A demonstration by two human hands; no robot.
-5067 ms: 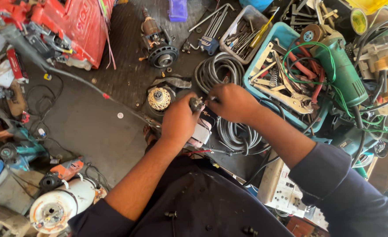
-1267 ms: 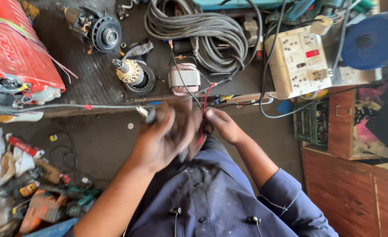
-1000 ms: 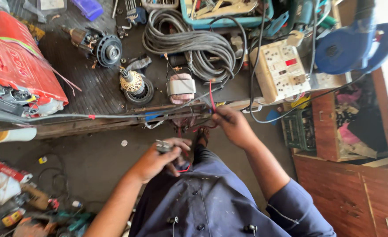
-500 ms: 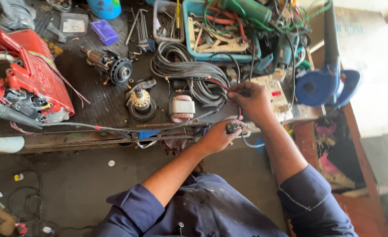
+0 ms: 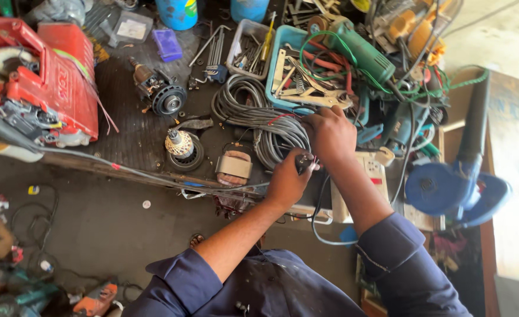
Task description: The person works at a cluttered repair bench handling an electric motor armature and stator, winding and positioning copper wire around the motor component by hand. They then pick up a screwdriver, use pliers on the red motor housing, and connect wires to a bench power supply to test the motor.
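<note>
left hand [image 5: 286,185] fingers pinch a small dark plug [image 5: 303,162]; right hand [image 5: 330,134] fingers curl shut over thin wires just beyond, likely light, limp, best held near the plug

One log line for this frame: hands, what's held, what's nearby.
left hand: grips small black part | right hand: on grey cable coil | near: blue tray

A repair workshop: workbench [image 5: 124,147] strewn with power tools, cables, motor parts

Clear bag w/ white label [image 5: 131,27] top left, by purple box [image 5: 166,44]
</note>
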